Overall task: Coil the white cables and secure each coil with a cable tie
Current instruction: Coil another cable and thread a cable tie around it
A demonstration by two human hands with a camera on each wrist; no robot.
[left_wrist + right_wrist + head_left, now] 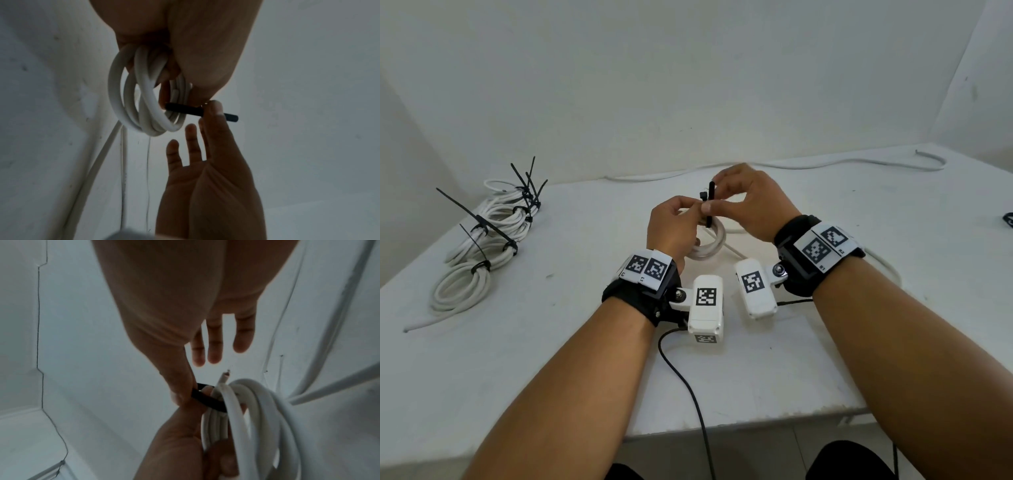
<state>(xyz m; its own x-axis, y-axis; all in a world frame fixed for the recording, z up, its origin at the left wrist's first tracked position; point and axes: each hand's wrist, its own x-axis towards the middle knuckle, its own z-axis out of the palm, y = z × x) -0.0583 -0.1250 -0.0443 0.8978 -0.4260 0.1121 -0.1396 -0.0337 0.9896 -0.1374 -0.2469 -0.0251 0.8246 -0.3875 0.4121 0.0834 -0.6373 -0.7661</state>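
My left hand (688,214) grips a small coil of white cable (709,248) and holds it just above the white table (551,359). A black cable tie (711,205) stands upright against the top of the coil. My right hand (722,200) pinches the tie between thumb and forefinger, its other fingers spread. In the left wrist view the tie (185,110) crosses the coil (144,104) beside my right hand's (211,113) fingertips. From the right wrist the tie (207,398) loops round the bundled strands (257,410), which my left hand (185,439) clasps. The cable's cut end (224,378) sticks up.
Several coils tied with black ties (482,240) lie piled at the table's left. A loose white cable (825,164) runs along the back edge by the wall. A black cord (688,377) trails over the front edge. Something dark (1008,219) sits at the far right.
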